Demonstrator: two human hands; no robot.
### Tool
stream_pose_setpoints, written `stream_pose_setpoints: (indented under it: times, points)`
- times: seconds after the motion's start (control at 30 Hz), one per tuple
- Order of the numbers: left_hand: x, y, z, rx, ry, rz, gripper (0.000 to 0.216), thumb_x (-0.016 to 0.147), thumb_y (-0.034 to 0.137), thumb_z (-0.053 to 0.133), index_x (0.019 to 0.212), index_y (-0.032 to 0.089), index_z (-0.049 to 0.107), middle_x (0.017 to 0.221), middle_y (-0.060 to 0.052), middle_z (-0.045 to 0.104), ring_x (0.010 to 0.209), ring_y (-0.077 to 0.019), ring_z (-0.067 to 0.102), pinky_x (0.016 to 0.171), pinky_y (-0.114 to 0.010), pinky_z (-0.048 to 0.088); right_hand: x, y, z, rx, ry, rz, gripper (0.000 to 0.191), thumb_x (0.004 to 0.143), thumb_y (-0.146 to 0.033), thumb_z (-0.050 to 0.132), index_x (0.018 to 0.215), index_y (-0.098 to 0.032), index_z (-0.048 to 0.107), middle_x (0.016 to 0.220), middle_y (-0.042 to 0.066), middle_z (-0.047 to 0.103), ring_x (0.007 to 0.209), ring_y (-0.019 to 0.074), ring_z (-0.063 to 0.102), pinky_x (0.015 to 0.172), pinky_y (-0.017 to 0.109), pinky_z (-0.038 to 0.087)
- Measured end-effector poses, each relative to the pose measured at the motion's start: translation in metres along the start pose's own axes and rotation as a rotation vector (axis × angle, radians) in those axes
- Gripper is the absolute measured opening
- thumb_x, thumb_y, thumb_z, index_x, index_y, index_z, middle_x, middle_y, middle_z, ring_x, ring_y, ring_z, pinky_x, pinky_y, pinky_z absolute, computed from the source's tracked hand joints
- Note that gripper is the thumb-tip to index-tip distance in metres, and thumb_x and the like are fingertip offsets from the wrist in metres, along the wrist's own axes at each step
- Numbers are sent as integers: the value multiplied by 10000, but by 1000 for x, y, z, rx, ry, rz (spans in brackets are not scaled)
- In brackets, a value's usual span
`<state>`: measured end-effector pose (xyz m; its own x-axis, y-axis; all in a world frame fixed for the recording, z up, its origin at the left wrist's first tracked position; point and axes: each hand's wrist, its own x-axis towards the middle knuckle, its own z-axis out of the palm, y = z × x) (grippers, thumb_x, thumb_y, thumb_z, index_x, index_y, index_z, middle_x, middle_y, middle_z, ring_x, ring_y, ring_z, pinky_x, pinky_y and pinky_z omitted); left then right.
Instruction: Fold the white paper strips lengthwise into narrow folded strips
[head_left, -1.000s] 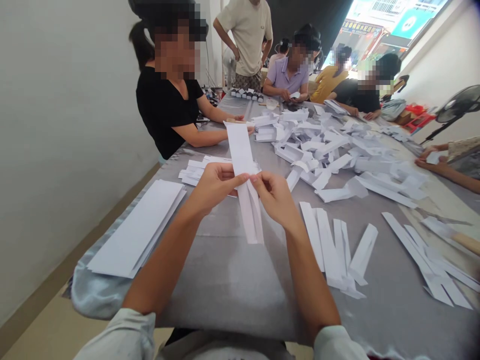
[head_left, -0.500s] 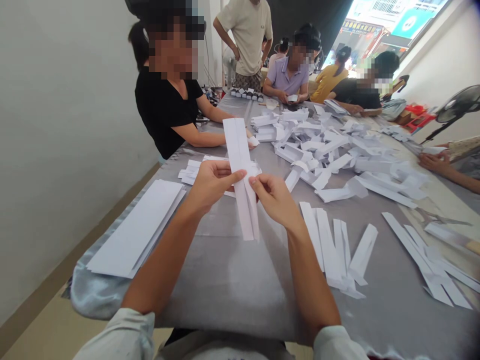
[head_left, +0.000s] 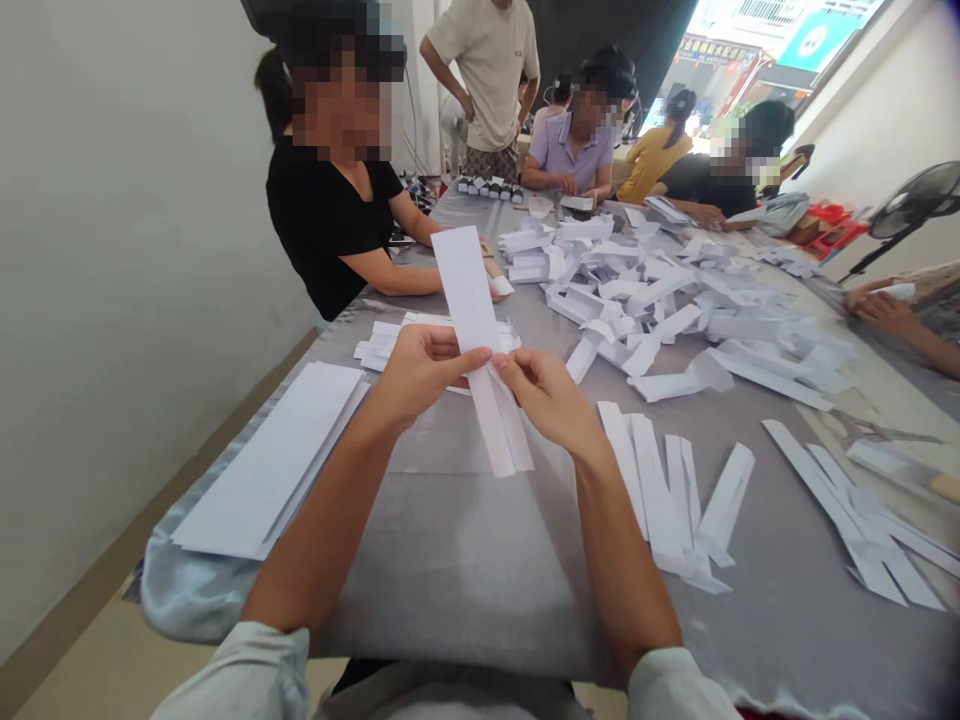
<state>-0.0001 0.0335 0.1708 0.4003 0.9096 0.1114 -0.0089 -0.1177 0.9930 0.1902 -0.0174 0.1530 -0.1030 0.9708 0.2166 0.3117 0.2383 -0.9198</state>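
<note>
A long folded strip of white paper (head_left: 466, 290) is held up over the table, tilted with its top toward the left. My left hand (head_left: 424, 375) grips its left edge near the middle, thumb on the front face and fingers behind. Opposite, my right hand (head_left: 541, 388) pinches the right edge of the strip between thumb and fingers. Below the hands a lengthwise fold shows along the strip. To the left lies a stack of flat white paper sheets (head_left: 274, 455). Several folded paper strips (head_left: 660, 490) rest right of my right forearm.
A large heap of folded white paper pieces (head_left: 637, 290) covers the far middle of the grey cloth-covered table (head_left: 465, 580). Scissors (head_left: 885, 430) lie at the right. A person in black (head_left: 330, 220) sits at the left edge; other people work farther back. A fan (head_left: 911, 215) stands right.
The strip has turned slightly, its top moving left and its lower end right. Its upper front now looks plain where a lengthwise line showed before. Both hands keep their hold.
</note>
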Motion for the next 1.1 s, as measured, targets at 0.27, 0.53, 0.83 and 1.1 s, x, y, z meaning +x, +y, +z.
stream_pose_setpoints:
  times: [0.27,0.53,0.83,1.1]
  points:
    - [2,-3,0,-7,10,5,407,844,511,887,1074,177,855,1046,-117,847,937,-264,815,710,-299,661,0,0,-2,35,6,9,558,1012,-648,615,682,-223,469,652,-47,367,607,119,324,563,296,231]
    - [2,-4,5,-54,44,10,444,838,506,899,1116,163,850,1050,-129,850,911,-269,824,705,-309,671,0,0,0,73,3,13,532,1013,-640,608,702,-219,511,655,-43,382,611,123,323,563,295,242]
    - [0,1,4,-22,19,-12,505,828,457,911,1211,146,807,1044,-124,854,935,-301,832,758,-369,698,-2,-1,-7,52,-47,64,526,1027,-623,590,728,-191,576,672,-32,415,619,118,346,568,288,252]
    - [-2,3,1,-24,16,-5,522,780,394,958,1203,133,796,1028,-139,853,918,-333,835,735,-393,695,-1,-2,-6,23,-78,57,507,1053,-570,565,714,-194,548,663,-37,417,613,117,364,573,296,250]
